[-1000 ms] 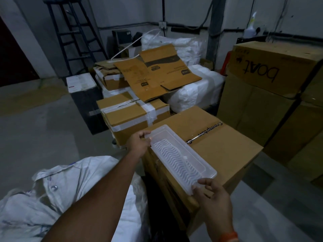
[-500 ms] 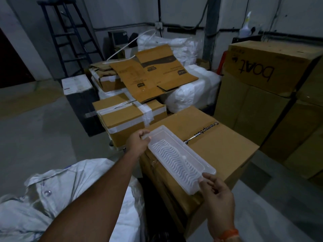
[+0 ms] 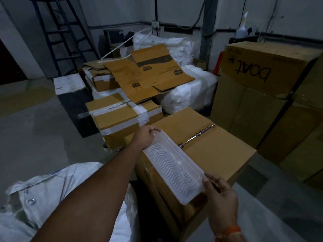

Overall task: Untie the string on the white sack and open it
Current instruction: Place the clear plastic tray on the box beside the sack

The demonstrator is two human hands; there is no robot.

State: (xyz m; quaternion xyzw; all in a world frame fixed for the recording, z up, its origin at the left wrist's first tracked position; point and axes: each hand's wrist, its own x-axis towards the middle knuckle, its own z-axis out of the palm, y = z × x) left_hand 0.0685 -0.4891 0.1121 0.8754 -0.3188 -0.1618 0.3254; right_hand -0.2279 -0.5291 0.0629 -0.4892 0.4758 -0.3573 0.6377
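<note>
The white sack [image 3: 52,193] lies at the lower left, its mouth loose and crumpled, partly hidden under my left forearm. I see no string on it. A long translucent plastic tray [image 3: 174,166] with a wavy ribbed bottom rests on the left part of a brown carton [image 3: 218,151]. My left hand [image 3: 146,137] grips the tray's far end. My right hand [image 3: 221,193] holds its near end, thumb on the rim.
Taped cartons [image 3: 122,117] and a flattened box [image 3: 148,75] are stacked ahead. Tall cartons [image 3: 262,75] stand at the right. White wrapped bundles [image 3: 188,91] lie behind. A dark stepladder [image 3: 59,32] leans at the back left. Bare concrete floor [image 3: 35,133] spreads to the left.
The tray has slid a little toward the carton's left edge between both hands. My right thumb has come up onto the tray's near rim.
</note>
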